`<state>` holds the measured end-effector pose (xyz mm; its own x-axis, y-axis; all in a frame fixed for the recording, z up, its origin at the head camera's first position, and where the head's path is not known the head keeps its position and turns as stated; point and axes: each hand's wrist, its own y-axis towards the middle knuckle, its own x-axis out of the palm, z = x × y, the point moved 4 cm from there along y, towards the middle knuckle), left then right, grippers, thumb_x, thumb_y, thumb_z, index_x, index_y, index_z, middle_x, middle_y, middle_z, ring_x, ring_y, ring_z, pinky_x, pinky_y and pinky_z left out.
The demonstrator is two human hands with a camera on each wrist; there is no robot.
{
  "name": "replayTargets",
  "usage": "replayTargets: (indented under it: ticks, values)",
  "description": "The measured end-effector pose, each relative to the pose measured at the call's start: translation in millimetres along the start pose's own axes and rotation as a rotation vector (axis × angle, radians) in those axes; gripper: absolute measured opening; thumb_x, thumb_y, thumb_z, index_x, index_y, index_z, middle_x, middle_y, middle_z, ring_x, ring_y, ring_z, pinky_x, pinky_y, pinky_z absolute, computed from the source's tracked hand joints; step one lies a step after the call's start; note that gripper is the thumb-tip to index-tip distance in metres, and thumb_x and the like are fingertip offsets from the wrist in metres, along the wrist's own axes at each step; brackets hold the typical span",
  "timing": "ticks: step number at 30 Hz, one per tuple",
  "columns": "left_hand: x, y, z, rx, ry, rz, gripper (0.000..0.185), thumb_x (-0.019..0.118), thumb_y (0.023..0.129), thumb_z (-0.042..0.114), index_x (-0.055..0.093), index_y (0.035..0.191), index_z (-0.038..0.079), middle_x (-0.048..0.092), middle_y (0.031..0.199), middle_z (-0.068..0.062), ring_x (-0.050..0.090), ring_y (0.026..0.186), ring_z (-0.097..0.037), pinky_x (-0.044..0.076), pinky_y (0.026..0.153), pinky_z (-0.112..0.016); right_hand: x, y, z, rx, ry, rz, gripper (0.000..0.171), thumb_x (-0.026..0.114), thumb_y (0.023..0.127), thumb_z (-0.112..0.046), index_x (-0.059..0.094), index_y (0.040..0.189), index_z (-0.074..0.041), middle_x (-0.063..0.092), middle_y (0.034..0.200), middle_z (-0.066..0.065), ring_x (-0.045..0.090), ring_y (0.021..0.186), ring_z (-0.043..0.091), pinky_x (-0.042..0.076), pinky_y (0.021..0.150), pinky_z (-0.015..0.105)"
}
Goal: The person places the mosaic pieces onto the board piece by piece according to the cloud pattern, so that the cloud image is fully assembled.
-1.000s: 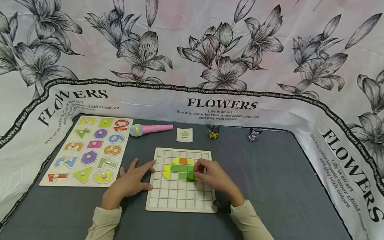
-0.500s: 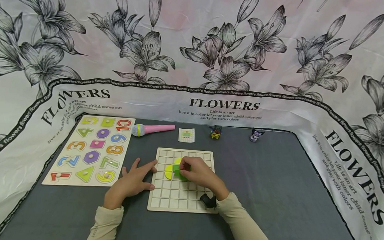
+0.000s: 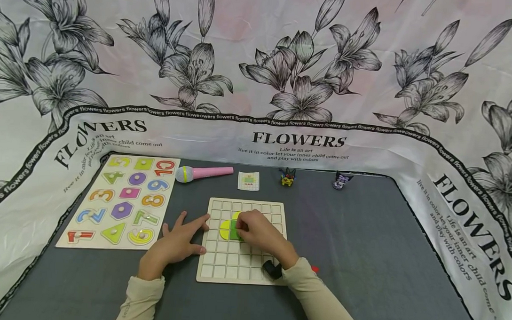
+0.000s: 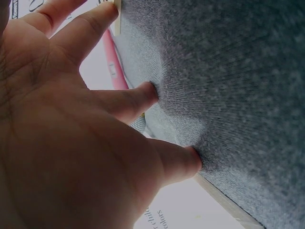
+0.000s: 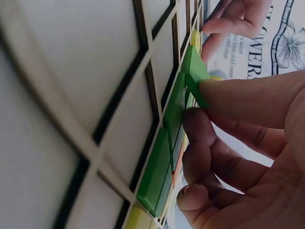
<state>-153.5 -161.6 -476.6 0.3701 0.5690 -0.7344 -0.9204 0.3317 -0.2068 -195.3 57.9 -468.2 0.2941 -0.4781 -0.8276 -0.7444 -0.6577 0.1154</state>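
Note:
My right hand (image 3: 259, 233) pinches a green square tile (image 5: 195, 71) between thumb and fingers, low over the pale gridded wooden board (image 3: 222, 272). That tile is tilted in the right wrist view, touching or nearly touching the grid. Beside it, two green tiles (image 5: 155, 176) lie in their cells, with a bit of orange behind. A yellow curved piece (image 3: 225, 229) sits left of the fingers; other pieces are hidden under the hand. My left hand (image 3: 174, 242) spreads its fingers at the board's left edge. Its fingertips (image 4: 193, 160) rest on the grey cloth and the edge.
A number-and-shape puzzle board (image 3: 61, 241) lies at the left. Along the back are a pink toy microphone (image 3: 209, 170), a small pattern card (image 3: 248, 181) and two figurines (image 3: 287, 176). A red thing (image 3: 315, 269) shows partly behind the right sleeve.
My right hand has moved left across the board with a green tile, from the right side of the pieces to beside the left yellow piece. The left hand stays at the board's edge.

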Motion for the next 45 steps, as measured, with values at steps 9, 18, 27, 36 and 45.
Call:
replayTargets:
  ticks: [9,18,27,36,45]
  values:
    - [3.8,4.0,3.3,0.015,0.003,-0.002,0.082,0.088,0.09,0.016,0.047,0.161,0.009,0.064,0.145,-0.01,0.007,0.157,-0.059,-0.004,0.108,-0.09,-1.3,-9.0,0.1,-0.037,-0.072,0.023,0.016,0.076,0.092,0.002,0.07,0.084,-0.01,0.058,0.078,-0.005,0.049,0.076,0.013,0.044,0.076,0.033]
    - [0.6,-2.5,-2.1,0.001,-0.013,0.006,0.083,0.088,0.089,0.014,0.046,0.161,0.008,0.063,0.147,-0.011,0.006,0.157,-0.059,-0.003,0.107,-0.091,-22.0,-54.1,12.2,0.076,-0.005,0.086,0.011,0.074,0.097,-0.003,0.073,0.089,-0.011,0.063,0.085,-0.007,0.055,0.083,0.014,0.049,0.078,0.036]
    - [1.9,-1.7,-1.7,0.019,-0.022,-0.007,0.082,0.086,0.092,0.015,0.044,0.162,0.007,0.061,0.148,-0.013,0.005,0.156,-0.061,-0.003,0.107,-0.091,-45.9,-119.4,46.8,0.252,-0.01,0.14,0.011,0.078,0.096,-0.004,0.073,0.095,-0.013,0.061,0.089,-0.009,0.054,0.084,0.014,0.048,0.073,0.034]
    - [1.4,-0.1,-2.1,0.02,-0.004,-0.002,0.081,0.085,0.093,0.015,0.044,0.162,0.007,0.062,0.147,-0.013,0.005,0.156,-0.062,-0.002,0.106,-0.091,-46.6,-133.1,55.1,0.245,0.022,0.103,0.015,0.08,0.096,-0.006,0.074,0.109,-0.008,0.063,0.097,-0.004,0.058,0.085,0.011,0.053,0.074,0.032]
    - [0.8,0.7,1.9,0.005,-0.012,-0.006,0.08,0.085,0.093,0.015,0.044,0.162,0.008,0.062,0.147,-0.011,0.005,0.156,-0.06,-0.003,0.108,-0.09,-46.0,-129.2,57.7,0.263,0.03,0.109,0.015,0.08,0.095,-0.002,0.069,0.104,-0.009,0.059,0.09,-0.005,0.055,0.079,0.009,0.051,0.069,0.03]
